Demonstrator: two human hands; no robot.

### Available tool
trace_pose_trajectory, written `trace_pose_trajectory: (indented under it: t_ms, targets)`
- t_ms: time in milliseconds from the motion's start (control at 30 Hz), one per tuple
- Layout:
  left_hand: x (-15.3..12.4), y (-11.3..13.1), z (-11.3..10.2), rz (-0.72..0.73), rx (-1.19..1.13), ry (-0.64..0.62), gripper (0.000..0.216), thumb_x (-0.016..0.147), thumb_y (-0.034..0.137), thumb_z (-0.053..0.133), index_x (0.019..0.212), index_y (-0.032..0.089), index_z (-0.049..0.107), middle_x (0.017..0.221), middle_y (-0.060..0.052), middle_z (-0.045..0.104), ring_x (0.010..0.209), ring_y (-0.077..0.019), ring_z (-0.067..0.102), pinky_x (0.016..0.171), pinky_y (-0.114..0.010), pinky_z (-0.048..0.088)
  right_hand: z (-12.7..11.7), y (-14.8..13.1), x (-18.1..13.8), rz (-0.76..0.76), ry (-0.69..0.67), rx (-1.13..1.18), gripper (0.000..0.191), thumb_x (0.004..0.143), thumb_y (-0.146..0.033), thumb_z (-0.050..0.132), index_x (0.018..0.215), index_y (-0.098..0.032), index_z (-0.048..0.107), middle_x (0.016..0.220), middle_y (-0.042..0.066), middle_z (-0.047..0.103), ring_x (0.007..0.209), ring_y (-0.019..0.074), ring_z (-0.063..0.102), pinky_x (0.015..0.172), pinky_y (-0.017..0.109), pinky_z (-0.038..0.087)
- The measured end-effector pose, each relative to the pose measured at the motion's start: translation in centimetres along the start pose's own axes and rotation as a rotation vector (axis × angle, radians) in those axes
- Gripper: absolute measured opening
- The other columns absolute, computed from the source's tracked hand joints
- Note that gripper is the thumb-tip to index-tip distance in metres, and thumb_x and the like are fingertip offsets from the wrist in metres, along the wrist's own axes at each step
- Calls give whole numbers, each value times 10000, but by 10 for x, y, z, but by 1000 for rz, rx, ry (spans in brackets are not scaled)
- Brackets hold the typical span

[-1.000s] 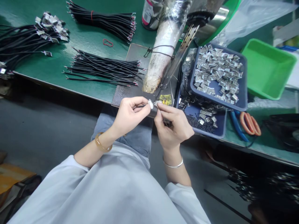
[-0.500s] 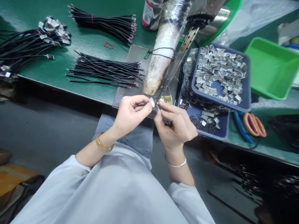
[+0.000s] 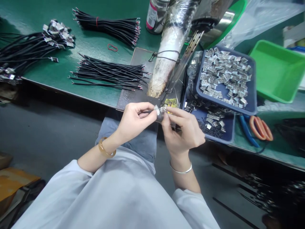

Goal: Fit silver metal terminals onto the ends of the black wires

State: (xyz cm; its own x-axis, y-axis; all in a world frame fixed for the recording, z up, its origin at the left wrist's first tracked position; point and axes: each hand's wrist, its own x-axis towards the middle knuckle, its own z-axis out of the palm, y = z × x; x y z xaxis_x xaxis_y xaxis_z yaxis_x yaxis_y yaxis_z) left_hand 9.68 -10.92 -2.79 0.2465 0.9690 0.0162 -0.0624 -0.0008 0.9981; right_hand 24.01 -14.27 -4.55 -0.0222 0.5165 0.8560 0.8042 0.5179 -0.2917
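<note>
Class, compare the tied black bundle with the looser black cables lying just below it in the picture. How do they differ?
The tied bundle has a red band around it; the looser cables show none. The tied bundle is packed closely, while the looser cables fan out, some crossing. The looser cables' right ends lie over the dark board; the tied bundle lies farther back. Both are black with pale and reddish ends.

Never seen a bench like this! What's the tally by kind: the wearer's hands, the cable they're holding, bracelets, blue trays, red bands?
Hands: 2
Held cable: 1
Bracelets: 2
Blue trays: 2
Red bands: 2
Total: 9
</note>
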Motion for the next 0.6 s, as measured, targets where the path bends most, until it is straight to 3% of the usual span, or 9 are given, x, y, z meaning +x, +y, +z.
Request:
trace_pose_trajectory:
  t_ms: [133,200,400,600]
  targets:
    - [-2,0,-1,92,118,27,138,770,208,668,677,135,740,545,40,483,496,-53,316,484,-227,265,-3,-5,1,377,-84,221,85,863,-135,706,855,-211,668,953,15,779,772,142,759,617,228,613]
    - [-1,-1,-1,134,156,48,143,761,194,663,650,139,733,543,42,467,494,-53,322,486,-228,266,-4,-6,2,484,-134,307,78,872,-152,694,825,-201,657,948,14,774,756,136,752,639,239,622]
    - [5,1,0,131,127,76,127,747,169,655,640,136,715,586,26,545,504,-53,363,476,-210,289,-3,-6,6,380,-133,253,117,860,-129,695,783,-197,640,945,30,776,888,160,754,762,279,620]
    - [9,1,1,118,133,90,121,735,163,646,628,144,697,614,19,569,541,-63,431,496,-202,328,0,-5,7,369,-138,224,96,878,-153,688,803,-199,650,958,29,775,886,170,757,766,296,635]
